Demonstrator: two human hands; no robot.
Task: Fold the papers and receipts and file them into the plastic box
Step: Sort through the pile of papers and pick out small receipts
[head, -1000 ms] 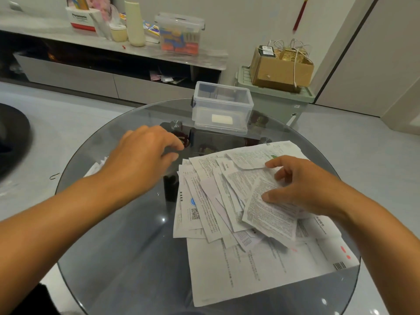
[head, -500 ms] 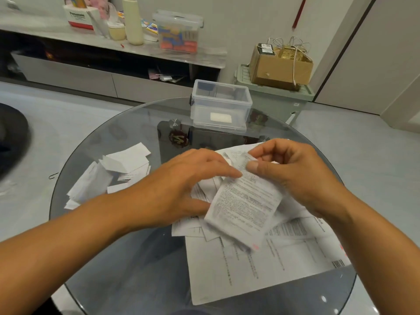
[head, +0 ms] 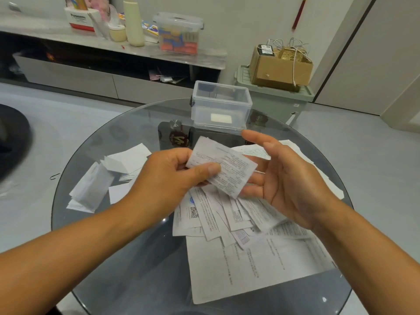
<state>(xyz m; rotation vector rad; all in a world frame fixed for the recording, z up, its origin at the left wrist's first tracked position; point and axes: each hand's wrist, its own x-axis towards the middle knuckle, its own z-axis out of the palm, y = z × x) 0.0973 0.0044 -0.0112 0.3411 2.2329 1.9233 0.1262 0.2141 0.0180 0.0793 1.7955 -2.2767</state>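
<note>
The left hand (head: pixel 172 176) now pinches a receipt (head: pixel 223 165) lifted off the pile (head: pixel 238 214), seemingly folded already; the right hand (head: pixel 286 178) has let go, fingers wide.

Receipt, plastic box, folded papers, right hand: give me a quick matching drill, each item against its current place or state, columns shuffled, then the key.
Things:
1. receipt
2. plastic box
3. folded papers
4. right hand

States:
A. open, fingers spread, beside the held slip
B. lidless, at the table's far edge
C. pinched in the left hand, above the loose pile
D. lying on the glass table, left of the left hand

Pairs: 1-C, 2-B, 3-D, 4-A
</note>
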